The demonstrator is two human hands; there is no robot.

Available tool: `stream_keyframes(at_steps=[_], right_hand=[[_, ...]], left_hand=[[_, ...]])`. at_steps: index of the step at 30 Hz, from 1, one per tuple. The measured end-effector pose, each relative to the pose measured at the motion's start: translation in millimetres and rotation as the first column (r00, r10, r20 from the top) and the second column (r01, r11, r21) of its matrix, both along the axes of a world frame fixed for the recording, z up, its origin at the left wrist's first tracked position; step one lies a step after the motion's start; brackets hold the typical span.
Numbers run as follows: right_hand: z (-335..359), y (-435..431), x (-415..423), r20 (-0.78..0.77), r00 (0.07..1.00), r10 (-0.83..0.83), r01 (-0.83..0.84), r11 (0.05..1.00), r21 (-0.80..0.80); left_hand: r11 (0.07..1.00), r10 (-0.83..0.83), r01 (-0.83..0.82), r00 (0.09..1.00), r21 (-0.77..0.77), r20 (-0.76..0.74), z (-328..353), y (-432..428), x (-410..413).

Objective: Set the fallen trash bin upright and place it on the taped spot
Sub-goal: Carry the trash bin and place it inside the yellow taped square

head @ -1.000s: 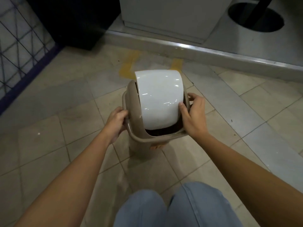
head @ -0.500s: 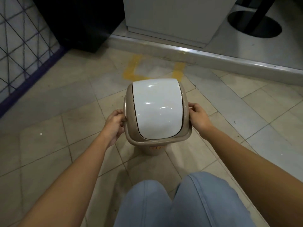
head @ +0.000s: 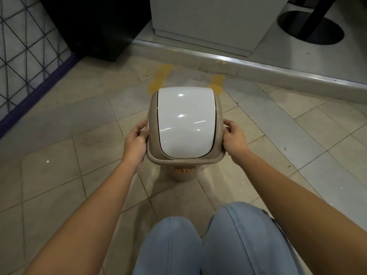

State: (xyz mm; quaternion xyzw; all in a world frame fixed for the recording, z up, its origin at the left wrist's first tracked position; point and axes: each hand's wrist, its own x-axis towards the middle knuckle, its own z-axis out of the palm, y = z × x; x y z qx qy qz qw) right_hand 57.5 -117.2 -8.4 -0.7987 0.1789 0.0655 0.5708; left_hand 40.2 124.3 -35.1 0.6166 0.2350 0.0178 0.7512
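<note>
The trash bin [head: 184, 124] is tan plastic with a glossy white swing lid, and it stands upright in the middle of the tiled floor. My left hand [head: 136, 140] grips the lid rim on its left side. My right hand [head: 234, 138] grips the rim on the right. The white flap lies level and shut. An orange label shows low on the bin's near side. The taped spot [head: 160, 80] is marked by yellow tape strips on the floor just beyond the bin; the bin's top hides part of the tape.
A raised metal step [head: 258, 66] runs across behind the tape, with a white cabinet [head: 208, 22] on it. A black box [head: 95, 26] stands at the back left, and a wire grid panel [head: 25, 52] lines the left. My knees in blue jeans [head: 208, 245] are at the bottom.
The swing lid has rocked from tilted open to level and shut. My right hand shifted from the lid flap to the rim's side, and the bin sits closer to the yellow tape.
</note>
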Motion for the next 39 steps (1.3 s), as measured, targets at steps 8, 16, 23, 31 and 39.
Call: stream_keyframes(at_steps=[8,16,23,31,39], right_hand=[[-1.4,-3.0,45.1,0.002,1.0,0.015,-0.015,1.0,0.005],[0.3,-7.5,91.9,-0.047,0.998,0.045,-0.045,0.999,0.013],[2.2,-5.6,122.4,-0.042,0.995,0.093,-0.094,0.995,-0.016],[3.4,5.0,160.0,-0.02,0.993,0.113,-0.113,0.993,-0.032],[10.0,23.6,197.1,-0.063,0.994,0.089,-0.093,0.994,-0.059]], left_hand=[[0.997,-0.003,0.0,0.999,0.072,0.045,-8.2,-1.0,39.7],[0.983,0.07,-0.071,0.997,0.167,0.016,-7.0,-7.5,79.2],[0.961,0.159,-0.156,0.987,0.227,0.008,-8.9,-12.8,100.6],[0.938,0.067,-0.068,0.998,0.34,0.013,-6.2,3.4,138.8],[0.92,0.008,0.011,0.999,0.392,-0.045,1.8,22.9,178.9]])
